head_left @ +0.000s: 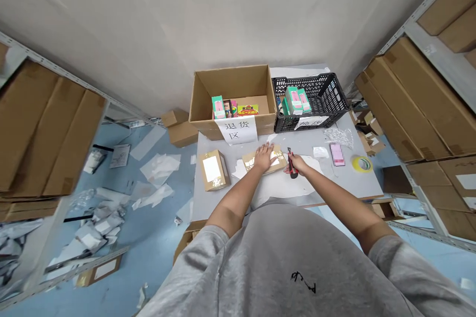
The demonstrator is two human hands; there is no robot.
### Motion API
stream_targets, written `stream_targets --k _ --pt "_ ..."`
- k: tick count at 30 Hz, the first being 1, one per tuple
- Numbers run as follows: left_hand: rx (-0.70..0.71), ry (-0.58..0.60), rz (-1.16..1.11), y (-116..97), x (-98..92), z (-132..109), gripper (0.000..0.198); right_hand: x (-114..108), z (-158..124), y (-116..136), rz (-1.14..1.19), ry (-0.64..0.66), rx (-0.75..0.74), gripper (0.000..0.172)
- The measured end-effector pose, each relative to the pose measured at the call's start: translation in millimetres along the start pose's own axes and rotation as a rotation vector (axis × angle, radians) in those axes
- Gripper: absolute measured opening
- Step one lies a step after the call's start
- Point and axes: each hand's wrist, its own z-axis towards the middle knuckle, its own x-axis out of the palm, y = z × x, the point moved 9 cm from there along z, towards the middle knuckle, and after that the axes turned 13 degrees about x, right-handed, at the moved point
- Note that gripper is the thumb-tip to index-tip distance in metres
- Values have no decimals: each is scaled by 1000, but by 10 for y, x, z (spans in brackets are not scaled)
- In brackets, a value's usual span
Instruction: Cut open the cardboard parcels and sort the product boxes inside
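Fingers spread, the left hand pressed flat on a taped cardboard parcel just below the middle of the frame, while the right hand gripped a red-handled box cutter right beside the parcel's right end. A second parcel sat to the left on the gray table, and a roll of yellow tape lay toward the right.

Grey short-sleeved T-shirt, loose sleeves, small black scrawled chest print; left hand and right hand bare.
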Motion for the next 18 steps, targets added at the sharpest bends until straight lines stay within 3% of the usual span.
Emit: stream_targets --k 3,9,12,18 --pt "29 81 172 -15 71 48 79 204 65 -97 48 -35 8 45" --pt "107 337 650 -54 167 64 75 213 125 -165 -2 -141 -21 33" --pt "126 376 694 -66 191 97 74 225 104 -135 -55 -166 -52 26" --pt "113 397 665 -21 189 117 73 253 70 -77 -167 -215 -59 28"
